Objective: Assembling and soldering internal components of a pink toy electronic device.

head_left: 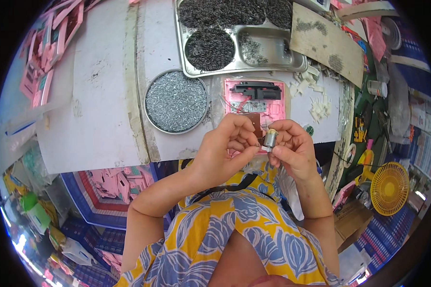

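My right hand (296, 149) pinches a small silver cylindrical motor (270, 139) between thumb and fingers. My left hand (224, 149) is beside it, fingers curled around a small brown circuit board (256, 124) and touching the motor. Both hands hover at the near edge of the white table (100, 119). Just beyond them lies a pink plastic housing (255, 101) with a black part (257, 90) and thin red wires inside.
A round metal dish of small silver screws (176, 101) sits left of the housing. Behind it is a compartmented steel tray (273, 50) with dark small parts. Pink plastic parts fill a blue crate (122, 182) below left and a pile (45, 43) at far left. A yellow fan (390, 187) stands right.
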{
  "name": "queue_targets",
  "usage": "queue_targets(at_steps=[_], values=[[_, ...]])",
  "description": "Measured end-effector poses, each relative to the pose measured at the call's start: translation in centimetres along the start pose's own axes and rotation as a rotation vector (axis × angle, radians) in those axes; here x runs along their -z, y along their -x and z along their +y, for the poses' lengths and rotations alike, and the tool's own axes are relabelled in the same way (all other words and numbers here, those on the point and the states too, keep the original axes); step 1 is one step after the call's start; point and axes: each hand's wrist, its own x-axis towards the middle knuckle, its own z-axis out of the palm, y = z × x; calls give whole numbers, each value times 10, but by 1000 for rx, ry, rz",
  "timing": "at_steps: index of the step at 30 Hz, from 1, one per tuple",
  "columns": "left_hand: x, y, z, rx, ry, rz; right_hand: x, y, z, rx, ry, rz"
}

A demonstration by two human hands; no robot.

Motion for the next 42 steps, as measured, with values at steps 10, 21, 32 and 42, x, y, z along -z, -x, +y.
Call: queue_targets(at_steps=[10, 21, 32, 42], values=[[-29, 2, -15, -18, -114, 69, 23, 7, 4, 17, 149, -40], [-61, -4, -25, -142, -106, 168, 47, 21, 17, 219, 183, -51], [-42, -13, -21, -371, -620, 80, 57, -13, -23, 958, 1217, -195], [-43, -21, -26, -385, -568, 195, 61, -20, -13, 1059, 1170, -96]])
